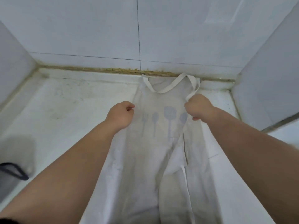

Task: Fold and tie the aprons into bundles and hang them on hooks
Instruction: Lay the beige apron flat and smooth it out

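Observation:
A white apron (155, 151) with pale blue utensil prints lies lengthwise on a white counter (68, 110), bib end toward the back wall. Its neck loop (163, 90) rests near the wall joint. My left hand (120, 114) grips the apron's left edge beside the prints, fingers curled. My right hand (198, 107) grips the right edge together with a strap that runs up to the loop. A long waist tie (188, 196) trails down the cloth toward me.
White tiled walls close in the counter at the back (139, 29), left (13, 65) and right (267, 81). A grimy sealant line (113, 70) runs along the back joint. A grey object with a dark rim (11, 173) sits at the lower left.

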Available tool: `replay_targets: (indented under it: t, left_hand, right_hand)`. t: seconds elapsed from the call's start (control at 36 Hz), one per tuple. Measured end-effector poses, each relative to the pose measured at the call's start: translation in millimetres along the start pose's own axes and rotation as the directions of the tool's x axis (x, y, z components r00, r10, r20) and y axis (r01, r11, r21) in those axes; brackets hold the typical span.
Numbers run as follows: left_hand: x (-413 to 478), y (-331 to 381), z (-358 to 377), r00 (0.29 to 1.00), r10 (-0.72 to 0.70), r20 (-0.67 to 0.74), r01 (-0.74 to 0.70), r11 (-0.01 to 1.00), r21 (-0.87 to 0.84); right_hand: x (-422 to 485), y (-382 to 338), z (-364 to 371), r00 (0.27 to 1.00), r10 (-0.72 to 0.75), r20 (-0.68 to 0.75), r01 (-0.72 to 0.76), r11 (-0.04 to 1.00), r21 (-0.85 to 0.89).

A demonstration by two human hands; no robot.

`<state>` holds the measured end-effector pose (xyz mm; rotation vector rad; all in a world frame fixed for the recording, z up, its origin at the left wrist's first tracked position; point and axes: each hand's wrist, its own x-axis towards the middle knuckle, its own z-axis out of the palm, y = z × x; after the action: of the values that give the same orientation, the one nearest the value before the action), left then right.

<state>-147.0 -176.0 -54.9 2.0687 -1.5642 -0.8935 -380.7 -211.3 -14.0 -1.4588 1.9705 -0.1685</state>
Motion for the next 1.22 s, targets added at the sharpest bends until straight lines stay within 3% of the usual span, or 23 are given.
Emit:
replay_targets:
  t: [0.14,0.36,0.56,0.64,0.72,0.83,0.97,1.06,1.22]
  left_hand:
    - [-49,-23,-7,0.998,-0.051,-0.02,0.051,0.999,-0.019]
    - [-136,-77,-7,0.956,-0.273,-0.112,0.274,0.962,-0.007]
    - [-213,-130,10,0.811,-0.546,-0.211,0.57,0.819,0.07]
    - [-229,-144,12,0.797,-0.571,-0.199,0.599,0.791,0.127]
    - [-227,-152,2,0.736,-0.635,-0.233,0.665,0.742,0.08]
    - [-226,-161,-13,0.808,-0.575,-0.128,0.585,0.81,0.052]
    - [-232,-165,-34,0.902,-0.432,-0.015,0.421,0.885,-0.201]
    - [-230,-166,-47,0.947,-0.32,-0.033,0.303,0.922,-0.242]
    - [-229,-173,-74,0.971,-0.14,-0.195,0.104,0.977,-0.187]
  right_hand:
    - [-47,0,41,0.975,-0.214,0.065,0.218,0.975,-0.049]
    - [-112,18,118,0.884,-0.345,0.314,0.328,0.939,0.106]
    - [-153,37,169,0.779,-0.406,0.478,0.549,0.81,-0.207]
    - [-169,46,185,0.8,-0.343,0.493,0.56,0.721,-0.407]
    - [-174,52,189,0.823,-0.326,0.465,0.542,0.696,-0.471]
    - [-178,50,188,0.859,-0.272,0.432,0.487,0.695,-0.529]
    - [-199,33,199,0.894,-0.258,0.367,0.434,0.703,-0.563]
    - [-211,33,209,0.885,-0.279,0.373,0.447,0.737,-0.507]
    - [-230,42,217,0.905,-0.126,0.407,0.323,0.826,-0.461]
